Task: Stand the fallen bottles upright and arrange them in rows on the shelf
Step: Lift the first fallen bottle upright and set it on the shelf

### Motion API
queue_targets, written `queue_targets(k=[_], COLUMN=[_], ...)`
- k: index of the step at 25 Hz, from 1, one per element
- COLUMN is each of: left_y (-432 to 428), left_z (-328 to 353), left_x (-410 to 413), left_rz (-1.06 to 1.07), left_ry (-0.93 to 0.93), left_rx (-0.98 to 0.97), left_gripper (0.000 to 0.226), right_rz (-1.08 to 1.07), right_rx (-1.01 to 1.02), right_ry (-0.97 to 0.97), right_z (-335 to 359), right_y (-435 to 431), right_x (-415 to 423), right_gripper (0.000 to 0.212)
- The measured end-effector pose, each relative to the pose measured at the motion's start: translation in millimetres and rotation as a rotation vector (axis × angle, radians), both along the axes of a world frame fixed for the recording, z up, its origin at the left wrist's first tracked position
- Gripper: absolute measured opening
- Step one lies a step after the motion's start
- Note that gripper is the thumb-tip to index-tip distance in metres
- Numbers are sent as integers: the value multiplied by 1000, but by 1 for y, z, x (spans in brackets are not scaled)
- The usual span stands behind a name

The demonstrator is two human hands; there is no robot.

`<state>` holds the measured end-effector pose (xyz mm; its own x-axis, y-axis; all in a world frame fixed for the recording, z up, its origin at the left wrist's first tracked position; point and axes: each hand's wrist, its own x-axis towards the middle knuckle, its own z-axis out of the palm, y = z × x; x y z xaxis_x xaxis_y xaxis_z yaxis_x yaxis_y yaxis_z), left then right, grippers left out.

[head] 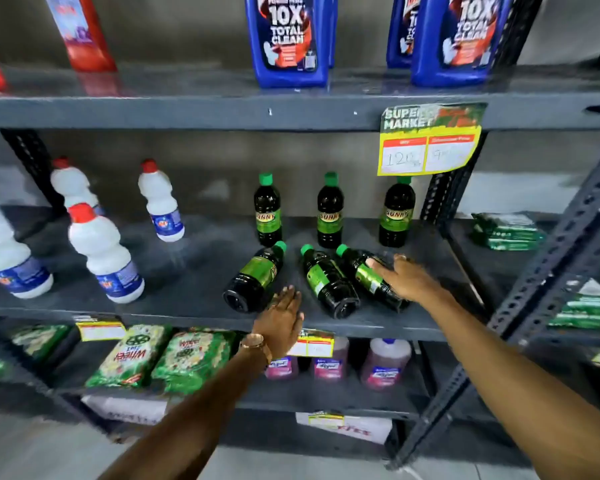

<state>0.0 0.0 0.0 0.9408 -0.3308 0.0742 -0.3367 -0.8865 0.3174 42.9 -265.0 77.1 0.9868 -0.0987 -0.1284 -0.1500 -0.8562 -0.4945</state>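
Observation:
On the grey middle shelf (187,289), three dark bottles with green caps stand upright at the back: left (267,211), middle (329,211), right (395,213). In front of them three more lie on their sides: a left one (253,278), a middle one (328,282) and a right one (361,268). My right hand (404,278) rests over the right fallen bottle, fingers spread on its label, not clearly closed around it. My left hand (283,318) is flat and open at the shelf's front edge, just below the left fallen bottle, holding nothing.
White bottles with red caps (104,254) stand on the left of the same shelf. Blue detergent jugs (288,39) fill the shelf above, with a yellow price tag (430,143) hanging from its edge. Green packets (132,358) and pink bottles (385,365) sit below. A slotted upright (548,265) stands right.

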Motion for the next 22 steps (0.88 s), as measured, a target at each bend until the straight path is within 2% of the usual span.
queue_targets(k=[4, 7, 10, 12, 15, 17, 22], left_y=[-9, -12, -14, -16, -17, -16, -17], left_z=[-8, -16, -20, -16, -13, -13, -11], left_x=[19, 22, 21, 24, 25, 25, 25], left_rz=[78, 110, 142, 151, 123, 116, 115], left_ry=[-46, -151, -174, -191, -182, -179, -187], left_rx=[-53, -18, -10, 4, 49, 62, 85], left_gripper=[54, 57, 59, 58, 59, 60, 63], right_rz=[59, -2, -142, -183, -253, -291, -306], right_rx=[-30, -54, 201, 439, 687, 714, 678], right_ry=[63, -12, -283, -532, -678, -721, -606], right_z=[-18, -30, -45, -53, -62, -69, -86], right_y=[2, -8, -16, -13, -9, -14, -31], right_x=[18, 27, 28, 28, 33, 38, 33], right_gripper=[75, 72, 66, 75, 79, 81, 77])
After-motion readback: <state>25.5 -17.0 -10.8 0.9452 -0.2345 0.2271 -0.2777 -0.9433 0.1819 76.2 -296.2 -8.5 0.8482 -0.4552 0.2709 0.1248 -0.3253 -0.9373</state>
